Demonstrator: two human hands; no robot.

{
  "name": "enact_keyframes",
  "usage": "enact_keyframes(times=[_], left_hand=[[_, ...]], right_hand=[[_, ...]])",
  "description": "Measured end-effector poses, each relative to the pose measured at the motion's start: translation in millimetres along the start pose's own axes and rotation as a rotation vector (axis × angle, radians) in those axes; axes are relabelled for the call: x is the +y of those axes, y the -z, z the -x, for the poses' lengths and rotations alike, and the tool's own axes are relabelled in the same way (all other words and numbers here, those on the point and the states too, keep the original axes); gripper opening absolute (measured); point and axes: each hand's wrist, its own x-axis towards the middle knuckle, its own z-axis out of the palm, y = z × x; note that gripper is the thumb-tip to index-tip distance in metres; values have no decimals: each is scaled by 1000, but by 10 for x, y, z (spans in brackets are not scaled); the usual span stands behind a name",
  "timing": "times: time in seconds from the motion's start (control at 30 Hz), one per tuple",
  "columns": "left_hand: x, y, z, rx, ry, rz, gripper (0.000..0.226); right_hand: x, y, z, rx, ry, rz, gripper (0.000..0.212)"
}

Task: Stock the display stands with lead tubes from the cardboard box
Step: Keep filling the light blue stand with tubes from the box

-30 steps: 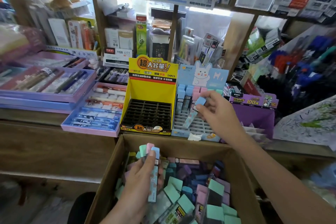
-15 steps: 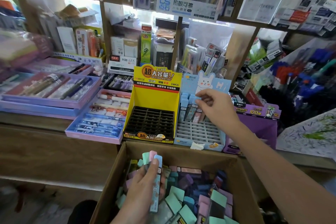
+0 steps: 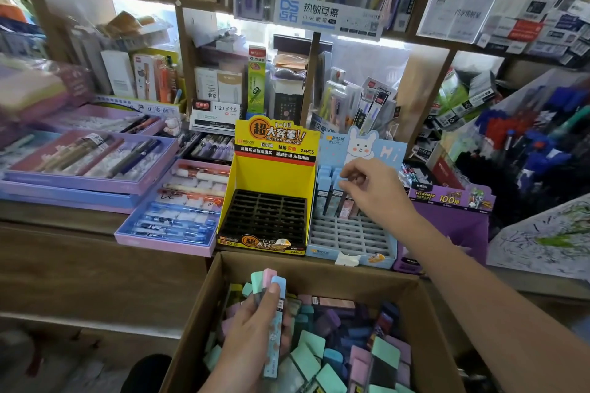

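An open cardboard box [image 3: 319, 268] at the bottom holds a heap of pastel-capped lead tubes [image 3: 335, 329]. Over it, my left hand [image 3: 252, 338] grips a bunch of tubes [image 3: 271, 284] with green, pink and blue caps upright. Behind the box stand a yellow display stand [image 3: 274, 175] with a bare black grid and a light-blue rabbit stand [image 3: 348, 236]. Several tubes [image 3: 325, 188] fill the blue stand's back row. My right hand [image 3: 376, 191] reaches to that row and pinches the cap of a blue tube [image 3: 343, 183] standing in it.
A purple display stand [image 3: 447, 220] sits right of the blue one. Flat pen trays [image 3: 172, 220] and purple gift boxes [image 3: 89, 163] lie to the left on the wooden counter [image 3: 79, 265]. Crowded stationery shelves rise behind, with a pen rack [image 3: 526, 143] at the right.
My right hand carried a blue-capped tube from above the blue stand's grid back to its rear row, where it now stands upright. My left hand kept its bunch over the box.
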Motion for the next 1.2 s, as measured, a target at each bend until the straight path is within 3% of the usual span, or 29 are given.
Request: enact_keyframes(times=[0.13,0.27,0.53,0.67,0.8,0.97,1.2], left_hand=[[7,16,10,5,38,35,43],[23,20,2,-1,93,73,45],[75,-39,38,-79,235,173,35],[72,-10,68,-113,166,188,44],[69,-15,84,-116,78,116,42],[42,-56,102,-100,-10,63,37],[20,-72,90,-99,-62,43,34]], right_hand=[[26,-24,-38,3,106,150,7],[43,-44,-32,52,192,227,14],[1,-85,89,61,190,255,27],[-131,-148,383,59,122,-52,19],[-273,-248,725,-163,-43,-322,21],[-419,-359,1032,-404,-151,-504,8],[-461,-441,1121,-405,-254,-628,23]])
